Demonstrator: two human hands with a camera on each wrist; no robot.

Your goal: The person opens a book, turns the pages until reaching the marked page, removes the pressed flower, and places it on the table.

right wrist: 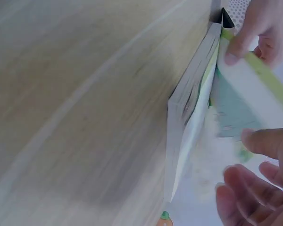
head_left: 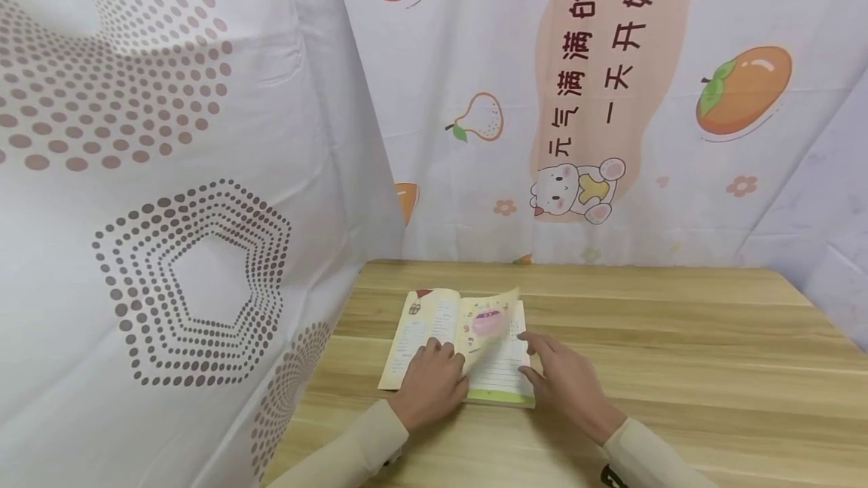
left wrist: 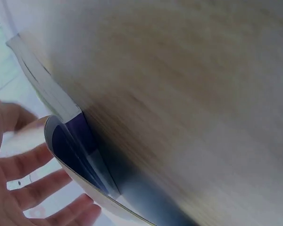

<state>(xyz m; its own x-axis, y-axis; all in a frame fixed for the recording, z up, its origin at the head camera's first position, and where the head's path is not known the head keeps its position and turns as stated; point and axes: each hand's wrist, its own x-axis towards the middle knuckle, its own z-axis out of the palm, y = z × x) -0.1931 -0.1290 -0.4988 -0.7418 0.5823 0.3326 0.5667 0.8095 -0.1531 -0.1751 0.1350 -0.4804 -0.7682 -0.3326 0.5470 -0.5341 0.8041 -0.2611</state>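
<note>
The book point(head_left: 502, 375), its near edge pinched by left grip point(head_left: 429, 382), lies beside released right grip point(head_left: 568, 382).

Wood-grain table point(head_left: 678, 345), light and darker brown streaks, an open book point(head_left: 502, 369) on its left part

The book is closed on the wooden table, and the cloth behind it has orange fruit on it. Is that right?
Almost! The book isn't closed: the head view shows it lying open, with a page lifted up. It is on the wooden table, and the cloth behind it does have orange fruit on it.
</note>
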